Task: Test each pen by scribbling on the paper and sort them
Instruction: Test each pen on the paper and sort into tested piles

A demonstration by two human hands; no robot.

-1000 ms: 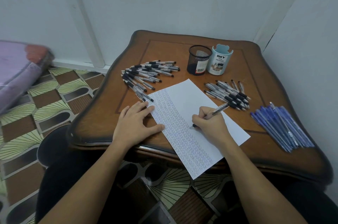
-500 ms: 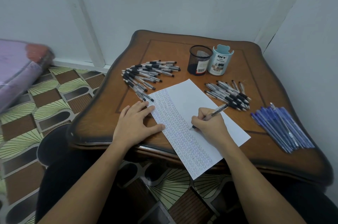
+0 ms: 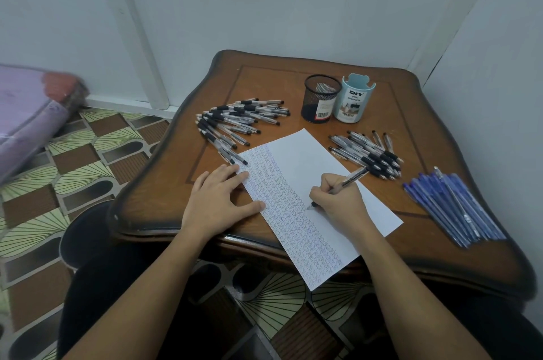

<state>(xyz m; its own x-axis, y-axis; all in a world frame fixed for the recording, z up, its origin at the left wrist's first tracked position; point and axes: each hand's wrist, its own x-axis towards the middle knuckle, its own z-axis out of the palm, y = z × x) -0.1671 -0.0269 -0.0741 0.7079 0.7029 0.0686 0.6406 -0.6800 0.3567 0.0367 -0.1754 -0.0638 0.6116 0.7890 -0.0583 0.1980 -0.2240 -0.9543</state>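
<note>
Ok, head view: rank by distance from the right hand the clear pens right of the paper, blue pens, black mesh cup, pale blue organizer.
1. Heap of clear plastic pens, just beyond the right hand.
2. Bundle of blue pens, far right.
3. Black mesh cup and pale blue organizer, at the back: too close to call.

Corner of a home, likely a bedroom. Small carved wooden counter (image 3: 264, 80) in the angle between plain pale walls (image 3: 235, 6). Patterned vinyl floor (image 3: 73, 159) in green and brown. Rolled purple bedding (image 3: 26, 130) at far left. Black mesh pen cup (image 3: 320, 101) beside a pale blue desk organizer (image 3: 354, 103) at the counter's back.
</note>
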